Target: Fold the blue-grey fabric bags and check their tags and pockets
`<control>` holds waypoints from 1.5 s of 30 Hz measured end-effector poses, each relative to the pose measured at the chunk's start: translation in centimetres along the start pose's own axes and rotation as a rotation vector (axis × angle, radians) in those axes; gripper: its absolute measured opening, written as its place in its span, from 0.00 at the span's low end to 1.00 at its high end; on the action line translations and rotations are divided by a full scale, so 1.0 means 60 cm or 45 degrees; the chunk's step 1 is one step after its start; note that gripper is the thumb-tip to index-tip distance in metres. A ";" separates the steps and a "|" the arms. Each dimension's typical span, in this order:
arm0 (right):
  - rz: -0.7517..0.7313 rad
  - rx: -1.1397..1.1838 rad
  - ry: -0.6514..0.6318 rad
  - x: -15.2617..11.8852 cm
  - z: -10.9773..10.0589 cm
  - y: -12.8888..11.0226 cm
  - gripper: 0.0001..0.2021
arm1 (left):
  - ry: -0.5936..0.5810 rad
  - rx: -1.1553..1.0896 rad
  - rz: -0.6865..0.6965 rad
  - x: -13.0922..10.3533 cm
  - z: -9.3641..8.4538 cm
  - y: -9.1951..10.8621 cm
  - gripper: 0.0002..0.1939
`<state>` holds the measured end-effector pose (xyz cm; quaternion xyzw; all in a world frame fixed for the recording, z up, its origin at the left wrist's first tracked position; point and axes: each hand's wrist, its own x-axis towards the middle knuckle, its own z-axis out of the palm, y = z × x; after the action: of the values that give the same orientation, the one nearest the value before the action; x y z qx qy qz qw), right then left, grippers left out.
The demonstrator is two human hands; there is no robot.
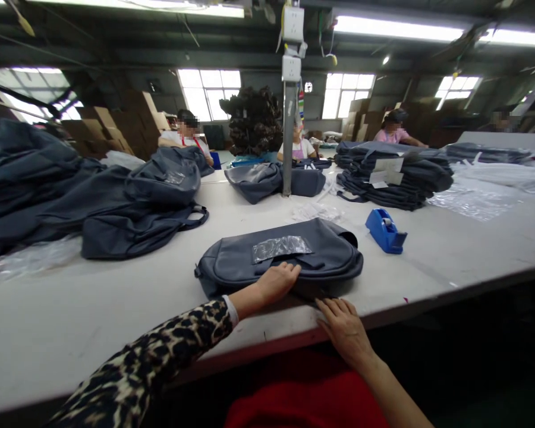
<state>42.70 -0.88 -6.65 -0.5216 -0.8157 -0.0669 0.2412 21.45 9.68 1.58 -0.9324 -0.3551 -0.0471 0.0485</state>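
A dark blue-grey bag (236,255) lies flat on the white table in front of me, a clear plastic packet (280,248) on its upper face. My left hand (279,282), below a leopard-print sleeve, has its fingers curled closed over the bag's near edge. At the table's front edge, just under the bag's near side, is my right hand (344,330). Its fingers are stretched out and the thumb is apart, the fingertips beside the bag's dark underside. Whether those fingertips touch the bag is hard to see.
Right of the bag stands a blue tape dispenser (386,232). More bags are heaped (129,214) on the left, and a flat stack (392,178) with paper slips lies behind right. A metal post (289,137) with sockets rises mid-table. Several co-workers sit beyond.
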 end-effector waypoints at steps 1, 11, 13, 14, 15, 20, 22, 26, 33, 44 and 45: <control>0.064 0.091 0.051 0.008 0.002 0.001 0.19 | 0.024 -0.020 -0.014 0.007 -0.023 -0.013 0.16; 0.512 0.717 0.612 0.225 0.010 0.008 0.22 | 0.267 -0.394 -0.113 0.074 -0.259 -0.097 0.22; 0.618 0.776 0.694 0.252 0.021 0.009 0.21 | 0.278 -0.541 -0.072 0.078 -0.279 -0.093 0.22; 0.668 0.791 0.724 0.260 0.027 0.009 0.20 | 0.274 -0.590 -0.050 0.079 -0.285 -0.090 0.22; 0.714 0.800 0.746 0.265 0.033 0.008 0.19 | 0.268 -0.635 -0.036 0.079 -0.289 -0.088 0.22; 0.805 0.801 0.782 0.258 0.038 0.003 0.19 | 0.230 -0.883 -0.030 0.078 -0.300 -0.087 0.23; 0.740 0.787 0.748 0.247 0.022 0.002 0.20 | 0.201 -1.008 -0.012 0.075 -0.307 -0.093 0.23; 0.474 0.694 0.556 0.222 -0.036 -0.007 0.15 | 0.112 -1.239 -0.001 0.069 -0.333 -0.114 0.23; 0.115 0.245 0.241 0.192 -0.137 -0.025 0.09 | -0.016 -1.407 0.028 0.060 -0.379 -0.130 0.21; -0.115 -0.369 0.121 0.275 -0.368 -0.029 0.37 | -0.240 -1.341 0.223 0.074 -0.355 -0.070 0.23; -0.098 -0.387 -0.059 0.293 -0.380 -0.027 0.34 | -0.260 -1.325 0.233 0.069 -0.357 -0.064 0.23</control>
<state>42.71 4.56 21.69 -0.5219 -0.8208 -0.1866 0.1379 20.82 12.63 23.52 -0.8602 -0.2050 -0.1215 -0.4509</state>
